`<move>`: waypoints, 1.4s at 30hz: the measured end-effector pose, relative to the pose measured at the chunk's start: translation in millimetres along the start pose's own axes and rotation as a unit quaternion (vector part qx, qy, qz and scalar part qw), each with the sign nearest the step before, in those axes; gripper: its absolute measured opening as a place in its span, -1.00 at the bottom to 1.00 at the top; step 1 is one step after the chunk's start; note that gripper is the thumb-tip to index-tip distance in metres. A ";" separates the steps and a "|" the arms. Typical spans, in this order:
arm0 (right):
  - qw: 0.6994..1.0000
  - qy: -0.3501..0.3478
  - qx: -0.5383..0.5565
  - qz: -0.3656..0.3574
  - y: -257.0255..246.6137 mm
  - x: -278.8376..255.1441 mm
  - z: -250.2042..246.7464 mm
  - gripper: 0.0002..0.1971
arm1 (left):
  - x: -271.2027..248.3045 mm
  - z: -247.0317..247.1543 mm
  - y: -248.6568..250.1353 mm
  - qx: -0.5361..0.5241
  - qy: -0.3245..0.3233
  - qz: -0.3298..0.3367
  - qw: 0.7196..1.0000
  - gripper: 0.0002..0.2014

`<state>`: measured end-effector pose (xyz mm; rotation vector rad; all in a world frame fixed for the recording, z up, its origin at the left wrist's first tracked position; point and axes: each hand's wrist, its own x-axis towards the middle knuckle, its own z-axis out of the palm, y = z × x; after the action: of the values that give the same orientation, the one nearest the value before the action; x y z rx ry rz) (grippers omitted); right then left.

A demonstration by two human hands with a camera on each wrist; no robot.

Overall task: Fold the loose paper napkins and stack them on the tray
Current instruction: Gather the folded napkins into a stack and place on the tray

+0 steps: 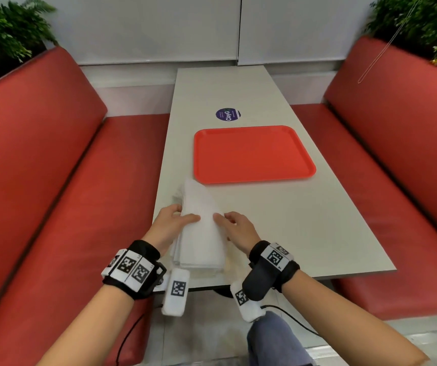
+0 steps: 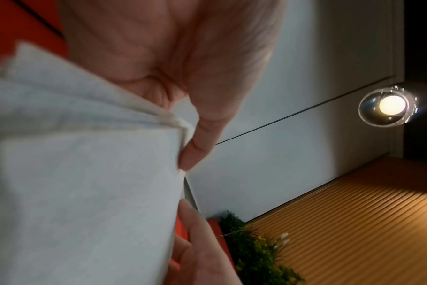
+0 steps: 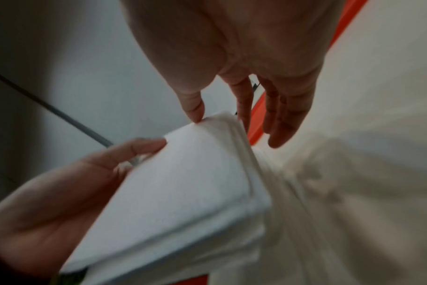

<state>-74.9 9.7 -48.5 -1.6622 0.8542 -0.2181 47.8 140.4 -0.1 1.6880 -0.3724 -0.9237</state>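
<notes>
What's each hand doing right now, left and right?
Left hand: grips the left side of the napkin pile, thumb on top.
Right hand: pinches the pile's right edge.

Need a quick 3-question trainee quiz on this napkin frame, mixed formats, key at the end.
1. True or false: a folded napkin already lies on the tray.
2. Which hand touches the napkins? A) only the left hand B) only the right hand C) both
3. Fill in: the round purple sticker lies on the table on the ______ side of the tray.

Key: 1 false, nothing is on the tray; 2 C, one hand at each side of the pile; 3 far.
</notes>
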 end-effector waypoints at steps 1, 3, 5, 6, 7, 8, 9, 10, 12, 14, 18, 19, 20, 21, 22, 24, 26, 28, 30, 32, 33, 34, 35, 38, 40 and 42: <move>1.000 -0.006 0.012 0.002 -6.2 1.9 -6.9 -0.48 | 2.8 1.4 8.5 -0.006 -0.012 0.006 1.000 -0.72; 0.997 -0.029 0.073 0.020 -22.4 7.3 -21.1 -0.42 | 10.3 6.2 26.9 -0.017 -0.033 0.020 0.999 -0.72; 0.988 -0.046 0.141 0.042 -42.3 14.8 -37.1 -0.50 | 21.6 12.3 44.5 -0.023 -0.034 0.039 0.998 -0.70; 0.985 -0.050 0.158 0.045 -51.9 20.3 -45.2 -0.54 | 27.6 15.9 52.6 -0.025 -0.030 0.051 0.998 -0.69; 0.984 -0.048 0.165 0.046 -59.1 28.3 -52.1 -0.56 | 35.3 19.1 58.6 -0.027 -0.024 0.059 0.998 -0.68; 0.985 -0.043 0.163 0.046 -64.9 37.2 -58.6 -0.58 | 42.9 23.0 63.8 -0.031 -0.022 0.061 0.997 -0.67; 0.986 -0.037 0.156 0.050 -67.9 46.5 -63.5 -0.58 | 52.3 26.4 66.1 -0.038 -0.023 0.056 0.997 -0.67; 0.987 -0.035 0.144 0.055 -69.1 56.7 -67.0 -0.59 | 62.9 29.6 65.7 -0.046 -0.025 0.041 0.998 -0.68; 0.990 -0.040 0.119 0.059 -68.1 80.3 -69.8 -0.60 | 86.6 37.7 61.4 -0.049 -0.037 -0.001 0.998 -0.70; 0.994 -0.057 0.082 0.034 -68.1 103.4 -68.5 -0.66 | 112.0 46.6 56.9 -0.023 -0.025 -0.030 0.999 -0.65; 0.995 -0.058 0.075 -0.008 -80.3 154.3 -62.3 -0.57 | 169.1 57.2 65.0 0.032 0.017 -0.005 0.999 -0.47; 0.995 -0.051 0.079 -0.012 -83.9 167.5 -62.2 -0.52 | 177.4 58.8 74.1 0.046 0.028 0.014 0.998 -0.51; 0.996 -0.040 0.075 -0.016 -88.5 179.3 -63.3 -0.51 | 183.8 59.3 83.6 0.058 0.041 0.030 0.997 -0.52; 0.997 -0.025 0.065 -0.024 -91.7 191.1 -64.6 -0.54 | 190.0 59.2 91.7 0.064 0.048 0.042 0.996 -0.51; 0.998 -0.010 0.051 -0.025 -94.2 201.9 -66.1 -0.57 | 197.4 57.4 97.3 0.069 0.055 0.045 0.995 -0.49; 1.000 0.010 0.021 -0.014 -95.1 222.2 -67.6 -0.60 | 215.1 52.9 103.0 0.086 0.066 0.044 0.993 -0.47; 1.000 0.014 -0.025 0.006 -87.9 240.9 -66.9 -0.59 | 235.2 48.9 100.9 0.115 0.058 0.030 0.991 -0.46; 0.996 0.004 -0.088 0.023 -77.4 255.2 -64.2 -0.57 | 249.4 45.6 97.7 0.144 0.042 0.005 0.989 -0.45; 0.989 -0.012 -0.138 0.043 -66.8 264.7 -61.3 -0.56 | 258.5 43.5 93.2 0.157 0.034 -0.014 0.987 -0.44; 0.984 -0.026 -0.168 0.055 -58.2 270.4 -58.6 -0.56 | 263.2 42.8 89.6 0.172 0.038 -0.024 0.984 -0.43; 0.982 -0.030 -0.178 0.059 -54.7 272.4 -57.7 -0.56 | 265.6 42.8 87.3 0.182 0.042 -0.026 0.982 -0.42; 0.980 -0.034 -0.186 0.063 -51.2 274.0 -57.1 -0.55 | 266.6 43.6 86.1 0.189 0.045 -0.029 0.981 -0.43; 0.979 -0.036 -0.192 0.065 -48.9 274.6 -56.9 -0.55 | 267.1 44.4 85.1 0.197 0.048 -0.027 0.979 -0.45; 0.974 -0.019 -0.216 0.059 -43.5 278.6 -57.3 -0.54 | 267.3 44.1 84.7 0.197 0.066 -0.013 0.978 -0.54; 0.968 0.008 -0.248 0.042 -42.0 280.0 -59.6 -0.54 | 266.9 43.0 86.3 0.149 0.084 -0.014 0.985 -0.58; 0.964 0.029 -0.263 0.032 -40.7 279.3 -59.7 -0.54 | 268.9 41.5 84.7 0.094 0.073 -0.044 0.992 -0.63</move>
<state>107.4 -212.0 -77.7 -2.1244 1.0721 0.0104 208.2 -93.4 -28.4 1.9454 -0.2950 -0.8439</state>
